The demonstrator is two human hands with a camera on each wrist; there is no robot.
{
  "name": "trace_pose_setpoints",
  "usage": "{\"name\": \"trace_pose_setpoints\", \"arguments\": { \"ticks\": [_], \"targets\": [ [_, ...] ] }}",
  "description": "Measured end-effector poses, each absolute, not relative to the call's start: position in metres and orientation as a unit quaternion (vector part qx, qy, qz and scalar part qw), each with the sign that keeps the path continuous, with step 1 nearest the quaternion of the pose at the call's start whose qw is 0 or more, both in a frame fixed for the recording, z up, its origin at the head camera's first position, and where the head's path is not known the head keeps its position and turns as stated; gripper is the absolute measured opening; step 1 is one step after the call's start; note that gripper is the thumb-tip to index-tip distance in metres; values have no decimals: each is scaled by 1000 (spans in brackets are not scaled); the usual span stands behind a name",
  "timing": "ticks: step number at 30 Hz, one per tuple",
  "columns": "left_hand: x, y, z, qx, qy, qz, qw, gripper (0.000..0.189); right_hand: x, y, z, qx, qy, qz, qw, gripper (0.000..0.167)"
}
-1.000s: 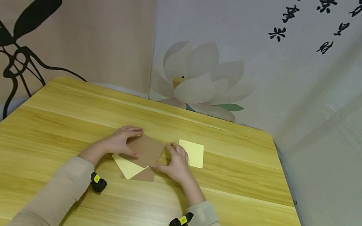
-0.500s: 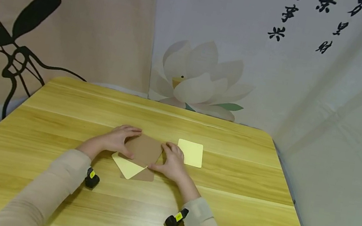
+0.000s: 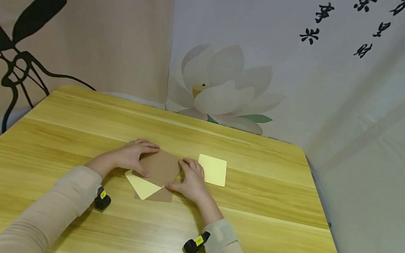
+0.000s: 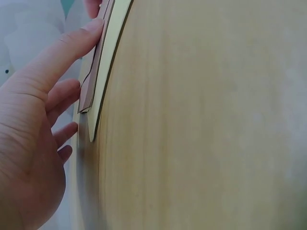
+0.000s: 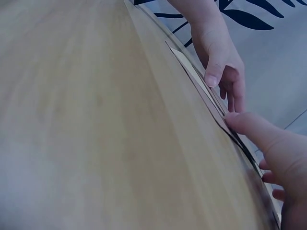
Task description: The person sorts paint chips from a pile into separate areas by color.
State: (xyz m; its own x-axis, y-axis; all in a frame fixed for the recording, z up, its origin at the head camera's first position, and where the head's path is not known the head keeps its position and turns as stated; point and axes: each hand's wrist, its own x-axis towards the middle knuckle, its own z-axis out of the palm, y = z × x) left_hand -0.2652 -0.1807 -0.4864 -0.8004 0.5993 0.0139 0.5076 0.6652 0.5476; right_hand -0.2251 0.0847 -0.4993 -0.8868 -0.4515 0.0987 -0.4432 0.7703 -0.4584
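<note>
A square brown card [image 3: 159, 167] lies turned like a diamond on top of a small pile. My left hand [image 3: 128, 156] holds it along its left side, thumb at the near edge and fingers at the far edge. On the opposite side my right hand [image 3: 193, 183] spans the right edge between thumb and fingertips. Beneath it a pale yellow card [image 3: 143, 188] sticks out, and below that a second brown card [image 3: 162, 195] shows, mostly covered. In the left wrist view the stacked cards [image 4: 108, 57] appear edge-on beside the left thumb.
Just right of my right hand, a separate pale yellow card [image 3: 219, 171] lies flat. All this is on a wooden table [image 3: 261, 233]. Behind the table hang cloth curtains [image 3: 129, 35] printed with leaves, a flower and writing.
My right hand has shifted slightly left, bringing its thumb and fingertips to the top brown card's right side. My left forearm has swung a little outward. The lower cards stay put.
</note>
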Motion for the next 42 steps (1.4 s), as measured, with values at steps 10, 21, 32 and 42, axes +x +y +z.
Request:
{"name": "trace_pose_setpoints", "arguments": {
  "ticks": [10, 21, 32, 42],
  "targets": [
    [-263, -179, -485, 316, 911, 259, 62, 88, -226, 85, -499, -242, 939, -246, 9, 88],
    [-252, -175, -481, 327, 910, 256, 4, 91, -222, 94, -489, -266, 933, -241, -8, 88],
    [-230, -157, -475, 324, 909, 262, -15, 88, -211, 116, -482, -300, 919, -257, -5, 87],
    [-213, -134, -479, 333, 901, 273, -43, 86, -202, 142, -478, -324, 913, -249, -6, 87]
  ]
}}
